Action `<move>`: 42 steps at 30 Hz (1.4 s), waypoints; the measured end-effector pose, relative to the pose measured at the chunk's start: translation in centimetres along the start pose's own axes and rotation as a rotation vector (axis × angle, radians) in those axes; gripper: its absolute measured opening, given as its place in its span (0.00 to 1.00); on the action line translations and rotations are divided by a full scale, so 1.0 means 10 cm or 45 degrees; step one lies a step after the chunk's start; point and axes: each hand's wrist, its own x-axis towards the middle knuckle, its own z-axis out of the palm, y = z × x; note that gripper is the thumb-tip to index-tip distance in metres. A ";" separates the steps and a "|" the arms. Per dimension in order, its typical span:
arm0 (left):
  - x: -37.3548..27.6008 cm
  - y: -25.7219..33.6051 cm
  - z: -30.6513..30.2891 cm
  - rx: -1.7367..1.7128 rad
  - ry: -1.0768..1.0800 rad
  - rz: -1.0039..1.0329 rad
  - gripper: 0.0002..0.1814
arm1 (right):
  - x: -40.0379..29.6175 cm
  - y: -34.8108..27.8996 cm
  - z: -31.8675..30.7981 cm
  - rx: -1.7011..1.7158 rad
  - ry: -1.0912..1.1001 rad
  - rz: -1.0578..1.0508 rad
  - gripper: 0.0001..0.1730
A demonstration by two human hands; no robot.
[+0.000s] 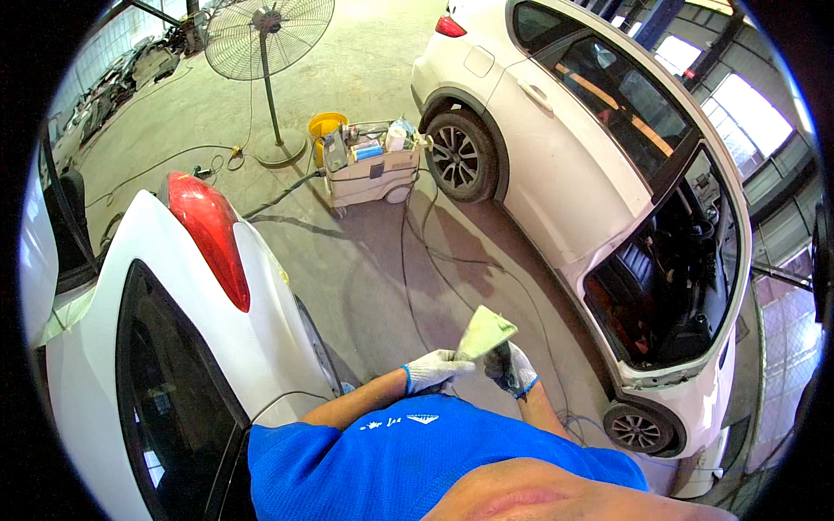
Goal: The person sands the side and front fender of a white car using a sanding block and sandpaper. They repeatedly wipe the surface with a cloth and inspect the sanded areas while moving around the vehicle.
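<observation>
My left hand (438, 371), in a white knit glove with a blue cuff, grips the lower end of a flat, pale yellow-green piece (485, 333). That piece widens away from the hand and looks like a putty spreader or board, though its exact kind is unclear. Close by its lower right edge is my right hand (515, 372), gloved alike, with dark grey or black over the fingers. Whether that dark area is glove coating or a held tool does not show. Both hands are in front of my blue shirt (391, 449), above the concrete floor (371, 280).
A white car (273, 352) with a red tail light (208, 234) stands close on the left. Another white car (554, 176), its front door opening uncovered, is at right. Beyond are a wheeled dust extractor (374, 176), yellow bucket (318, 133) and pedestal fan (267, 39). Cables (407, 273) cross the floor.
</observation>
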 end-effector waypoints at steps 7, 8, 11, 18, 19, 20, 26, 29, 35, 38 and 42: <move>-0.04 0.00 0.01 0.237 -0.147 -0.021 0.17 | 0.00 -0.06 0.06 -0.011 0.168 -0.247 0.17; -0.05 0.02 0.05 0.285 -0.171 -0.008 0.17 | 0.04 -0.04 -0.05 -0.174 0.062 -0.347 0.18; -0.07 0.04 0.09 0.257 -0.157 -0.010 0.18 | 0.05 -0.06 -0.06 0.032 -0.086 -0.222 0.19; -0.13 0.04 0.02 0.020 0.003 -0.004 0.15 | -0.04 -0.04 -0.07 -0.060 -0.116 0.044 0.17; -0.12 0.05 0.02 0.033 -0.030 0.012 0.14 | -0.07 -0.07 -0.03 -0.053 -0.044 -0.014 0.17; -0.11 0.05 0.03 0.046 -0.063 0.027 0.14 | -0.09 -0.09 -0.01 -0.047 0.028 -0.072 0.16; -0.07 0.04 0.14 0.246 -0.201 0.023 0.13 | -0.02 -0.13 -0.05 -0.151 -0.039 -0.345 0.21; -0.05 0.00 0.14 0.098 -0.125 0.013 0.14 | 0.02 -0.03 -0.02 -0.084 0.087 -0.252 0.20; -0.06 0.03 0.23 -0.222 0.080 -0.032 0.16 | -0.46 -0.07 0.09 -0.549 0.127 -0.252 0.23; 0.07 0.02 0.30 -0.129 0.007 -0.031 0.14 | -0.47 -0.16 -0.22 -0.021 0.175 -0.131 0.21; 0.25 0.06 0.74 0.223 -0.181 -0.067 0.14 | -0.70 -0.26 -0.86 0.367 -0.115 -0.395 0.27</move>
